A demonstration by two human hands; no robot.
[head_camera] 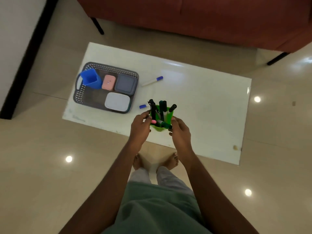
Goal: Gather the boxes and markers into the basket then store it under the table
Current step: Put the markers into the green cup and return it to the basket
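Note:
A green cup point(158, 128) full of several dark markers point(163, 108) is held above the table's near edge. My left hand point(140, 128) grips its left side and my right hand point(180, 132) grips its right side. The grey perforated basket point(79, 93) sits at the table's left end. It holds a blue cup point(91, 79), a pink box point(108, 82), a dark grey box point(125, 84) and a white box point(117, 102). A white marker with a blue cap point(152, 81) lies right of the basket. A loose blue cap point(142, 106) lies near the basket's front corner.
The white low table point(202, 102) stands on a glossy tiled floor. A red-brown sofa point(219, 19) with black legs is beyond it. A white wall with a black skirting runs along the left. My bare feet show under the table's near edge.

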